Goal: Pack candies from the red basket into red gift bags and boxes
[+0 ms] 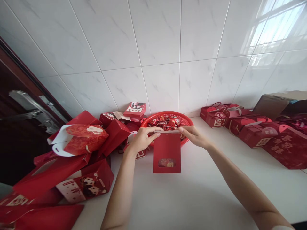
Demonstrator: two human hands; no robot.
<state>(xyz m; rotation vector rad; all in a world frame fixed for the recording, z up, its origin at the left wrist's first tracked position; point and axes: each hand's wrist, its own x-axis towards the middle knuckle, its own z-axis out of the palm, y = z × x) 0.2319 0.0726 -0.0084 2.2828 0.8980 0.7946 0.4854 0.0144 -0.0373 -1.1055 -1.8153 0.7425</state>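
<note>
Between my hands stands a tall red gift box (167, 145) with a small oval window near its bottom, through which some wrapped pieces show. My left hand (142, 139) pinches the box's top edge at the left corner, thumb in front. At the right corner, the fingers of my right hand (193, 135) are closed on the same top edge. Right behind the box is a red plastic basket (189, 123) holding many red-wrapped candies (163, 120). The box hides the front part of the basket.
A pile of red boxes and bags (83, 150) lies to the left, beside a dark door with a metal handle (31, 108). Several red gift boxes with handles (254, 131) stand along the right. A tiled wall (160, 86) rises behind the white table (172, 201).
</note>
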